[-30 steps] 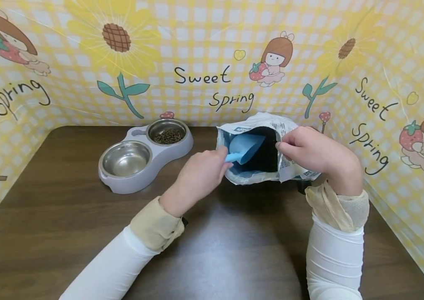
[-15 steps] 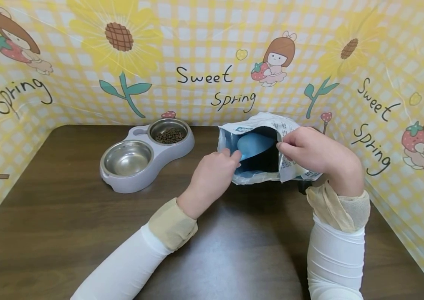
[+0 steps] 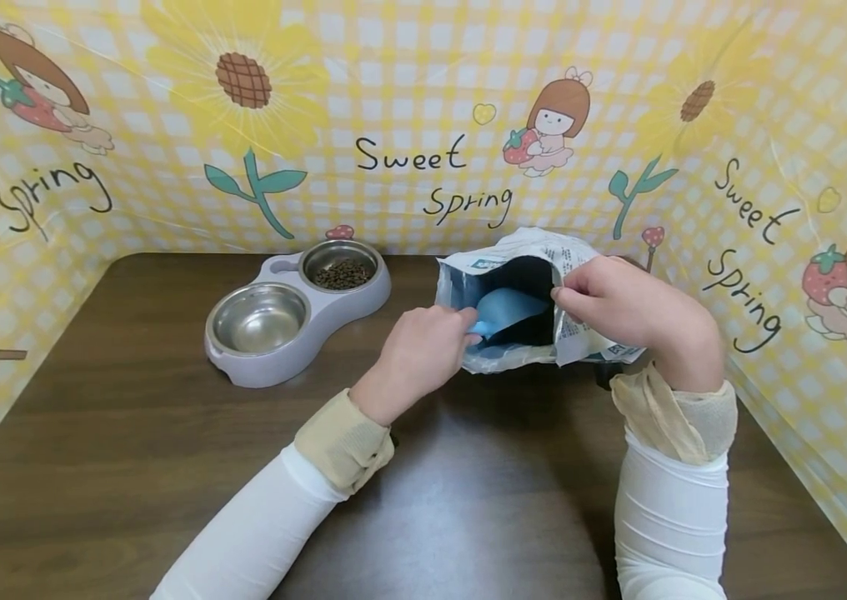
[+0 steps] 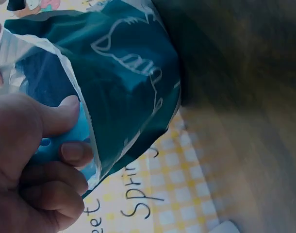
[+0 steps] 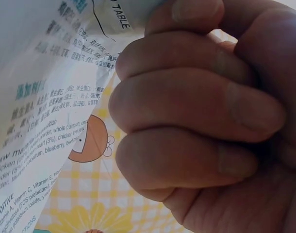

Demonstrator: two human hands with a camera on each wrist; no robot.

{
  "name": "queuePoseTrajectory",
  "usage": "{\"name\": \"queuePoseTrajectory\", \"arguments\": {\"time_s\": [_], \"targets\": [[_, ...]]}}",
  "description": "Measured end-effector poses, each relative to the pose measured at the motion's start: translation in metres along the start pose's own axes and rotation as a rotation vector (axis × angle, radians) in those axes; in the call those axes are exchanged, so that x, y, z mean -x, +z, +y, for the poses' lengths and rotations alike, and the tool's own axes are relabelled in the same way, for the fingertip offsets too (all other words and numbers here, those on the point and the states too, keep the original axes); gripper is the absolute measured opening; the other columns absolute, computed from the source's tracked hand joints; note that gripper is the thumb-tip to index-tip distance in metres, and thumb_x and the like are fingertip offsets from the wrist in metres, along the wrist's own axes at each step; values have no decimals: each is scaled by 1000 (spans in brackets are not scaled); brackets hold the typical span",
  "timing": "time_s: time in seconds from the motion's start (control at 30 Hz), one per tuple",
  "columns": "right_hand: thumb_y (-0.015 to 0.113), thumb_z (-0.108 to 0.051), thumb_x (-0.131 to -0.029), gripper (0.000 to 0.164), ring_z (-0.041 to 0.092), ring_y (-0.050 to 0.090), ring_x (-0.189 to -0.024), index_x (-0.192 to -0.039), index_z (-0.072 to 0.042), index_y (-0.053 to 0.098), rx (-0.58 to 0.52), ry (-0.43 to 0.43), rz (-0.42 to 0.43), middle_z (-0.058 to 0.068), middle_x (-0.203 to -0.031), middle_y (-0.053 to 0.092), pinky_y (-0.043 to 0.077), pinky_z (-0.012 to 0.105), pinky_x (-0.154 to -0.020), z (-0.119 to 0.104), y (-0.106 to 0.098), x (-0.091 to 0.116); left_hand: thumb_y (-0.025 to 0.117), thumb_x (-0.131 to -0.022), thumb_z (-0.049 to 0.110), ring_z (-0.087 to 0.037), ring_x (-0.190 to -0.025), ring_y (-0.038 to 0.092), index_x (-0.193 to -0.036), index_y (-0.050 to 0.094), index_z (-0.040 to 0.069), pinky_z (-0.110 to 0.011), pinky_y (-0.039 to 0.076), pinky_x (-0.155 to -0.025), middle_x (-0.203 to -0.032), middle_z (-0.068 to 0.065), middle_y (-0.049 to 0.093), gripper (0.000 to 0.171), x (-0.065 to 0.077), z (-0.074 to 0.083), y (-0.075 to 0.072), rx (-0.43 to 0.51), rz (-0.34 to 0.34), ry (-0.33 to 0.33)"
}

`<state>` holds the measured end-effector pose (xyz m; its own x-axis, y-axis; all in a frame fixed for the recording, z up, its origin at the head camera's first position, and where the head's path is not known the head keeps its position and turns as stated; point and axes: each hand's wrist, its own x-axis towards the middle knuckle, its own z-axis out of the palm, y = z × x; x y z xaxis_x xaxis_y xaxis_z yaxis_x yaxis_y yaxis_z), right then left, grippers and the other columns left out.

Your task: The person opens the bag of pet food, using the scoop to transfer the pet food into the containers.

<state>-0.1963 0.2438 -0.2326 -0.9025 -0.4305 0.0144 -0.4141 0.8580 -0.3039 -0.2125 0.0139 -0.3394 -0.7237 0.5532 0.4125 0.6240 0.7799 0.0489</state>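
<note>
A blue plastic scoop (image 3: 511,308) sits inside the mouth of a pet food bag (image 3: 536,243). My left hand (image 3: 423,346) grips the scoop's handle at the bag's left side. In the left wrist view, thumb and fingers close round the blue handle (image 4: 47,153), next to the bag's dark green side (image 4: 126,80). My right hand (image 3: 629,304) pinches the right edge of the opening and holds the bag open. Its fingers (image 5: 187,107) are curled beside the printed panel (image 5: 46,126) in the right wrist view. The scoop's front end is hidden in the dark inside.
A lilac double feeder (image 3: 322,337) stands left of the bag on the wooden table (image 3: 131,467). Its rear steel bowl (image 3: 339,250) holds brown kibble; the front steel bowl (image 3: 258,321) shows bare metal. A yellow checked cloth (image 3: 408,83) lines the back and sides.
My left hand has moved right, carrying the scoop deeper into the bag, and the scoop has dipped lower. The right hand keeps its hold on the bag's edge.
</note>
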Motion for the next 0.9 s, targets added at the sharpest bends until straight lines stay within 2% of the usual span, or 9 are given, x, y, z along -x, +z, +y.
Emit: {"name": "queuePoseTrajectory", "arguments": {"time_s": [0.13, 0.27, 0.47, 0.7, 0.9], "targets": [[49, -16, -99, 46, 13, 33, -41, -53, -13, 43, 0, 8, -5, -4, -49, 32, 34, 28, -45, 1, 1, 0, 66, -95, 32, -15, -54, 56, -83, 64, 14, -37, 52, -46, -60, 0, 56, 22, 0, -2, -1, 91, -37, -44], [48, -16, -99, 46, 13, 34, -42, -53, -13, 43, -1, 14, -2, -4, -50, 32, 34, 28, -46, 1, 1, 0, 63, -96, 34, -15, -56, 53, -80, 63, 16, -33, 45, -46, -61, 0, 54, 24, -1, -5, -4, 189, -84, -122], [49, -16, -99, 45, 14, 35, -43, -55, -12, 45, -5, 10, -9, -3, -51, 33, 35, 28, -46, 2, 1, 0, 62, -97, 34, -13, -61, 53, -93, 69, 17, -28, 43, -53, -71, 2, 60, 18, -2, -12, -9, 318, -170, -205], [49, -16, -99, 45, 15, 36, -42, -55, -12, 46, -9, 8, -10, -3, -50, 33, 35, 28, -46, 2, 0, 0, 61, -97, 34, -15, -55, 48, -83, 65, 15, -26, 37, -52, -63, 0, 49, 24, -4, -20, -10, 435, -207, -257], [49, -15, -99, 46, 14, 34, -42, -54, -12, 44, -17, 3, -9, -3, -50, 32, 34, 28, -45, 3, 0, 0, 60, -98, 35, -15, -55, 45, -84, 65, 14, -27, 36, -53, -63, 0, 46, 26, -5, -26, -12, 518, -230, -315]]}}
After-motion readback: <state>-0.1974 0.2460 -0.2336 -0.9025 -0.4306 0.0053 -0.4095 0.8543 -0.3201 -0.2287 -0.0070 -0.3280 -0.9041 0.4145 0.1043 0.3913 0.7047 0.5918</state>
